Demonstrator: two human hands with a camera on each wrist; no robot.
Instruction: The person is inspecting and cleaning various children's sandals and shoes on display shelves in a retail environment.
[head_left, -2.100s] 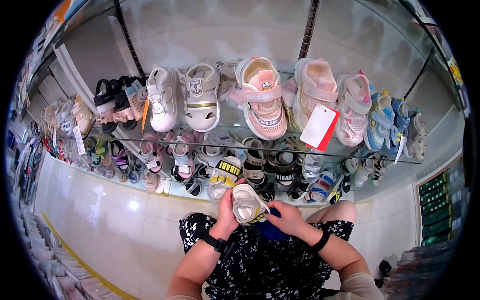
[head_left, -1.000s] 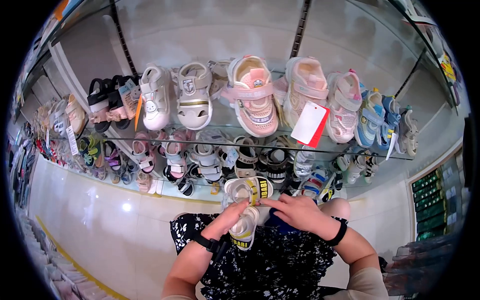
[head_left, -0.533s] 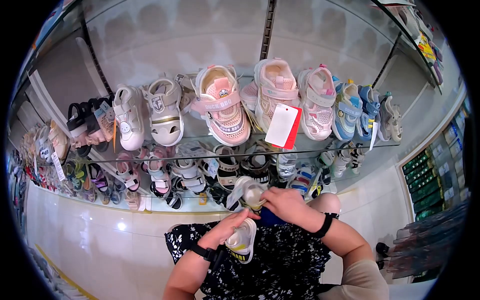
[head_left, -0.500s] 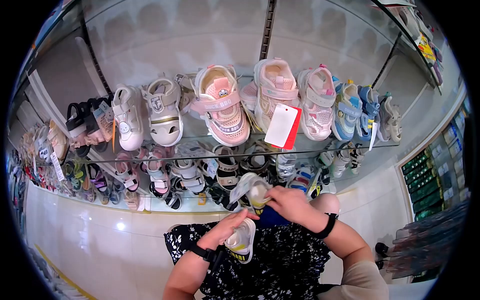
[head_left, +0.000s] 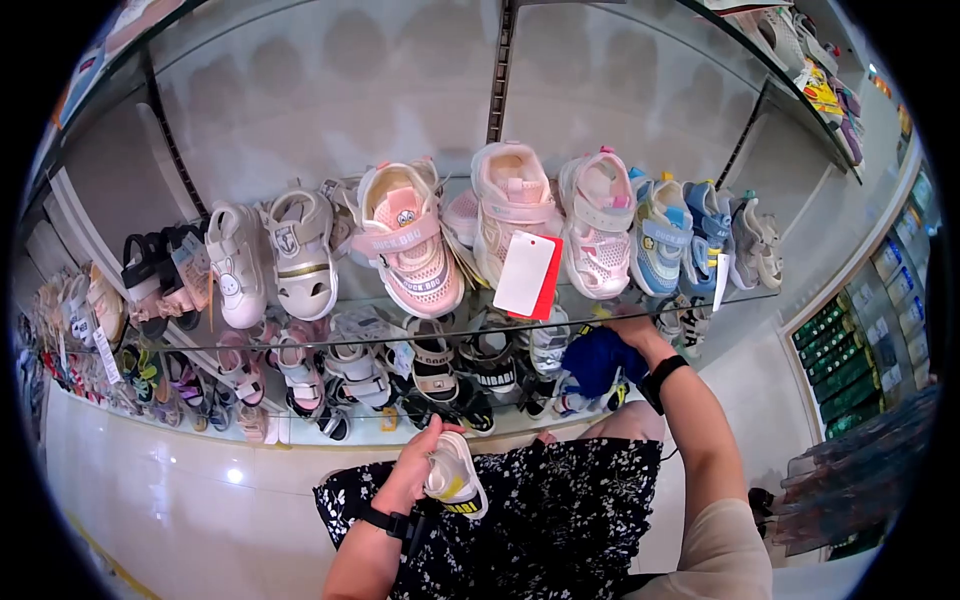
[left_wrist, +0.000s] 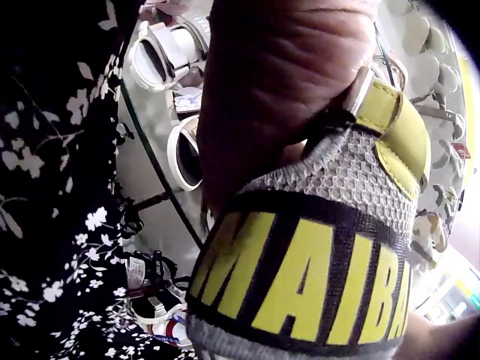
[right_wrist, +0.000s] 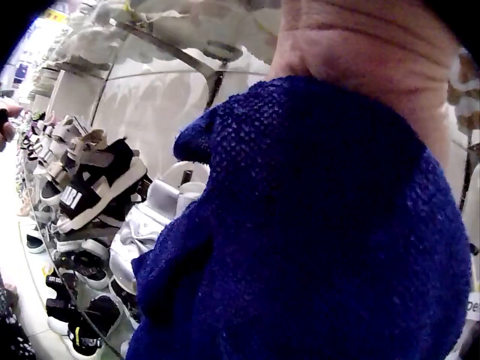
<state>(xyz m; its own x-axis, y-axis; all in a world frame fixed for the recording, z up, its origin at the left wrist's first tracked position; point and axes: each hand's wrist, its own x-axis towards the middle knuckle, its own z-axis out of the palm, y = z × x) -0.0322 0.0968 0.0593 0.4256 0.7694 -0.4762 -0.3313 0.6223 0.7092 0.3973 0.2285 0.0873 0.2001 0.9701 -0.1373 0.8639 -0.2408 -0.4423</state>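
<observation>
Your left hand point(head_left: 412, 472) grips the grey mesh sandal with yellow straps point(head_left: 452, 482) at lower centre, slanting down-right. Your right hand point(head_left: 632, 332), clutching a blue knitted cloth point(head_left: 595, 362), is well apart at centre right.

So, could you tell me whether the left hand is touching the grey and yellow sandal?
Touching. The left wrist view shows the left hand gripping the sandal, skin pressed directly against its grey mesh.

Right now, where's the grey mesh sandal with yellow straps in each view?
Head: grey mesh sandal with yellow straps, low centre, in the left hand.
Left wrist: sandal fills the lower right.
Right wrist: not in it; blue knit cloth fills it.
Shared landmark: glass shelves of sandals.
</observation>
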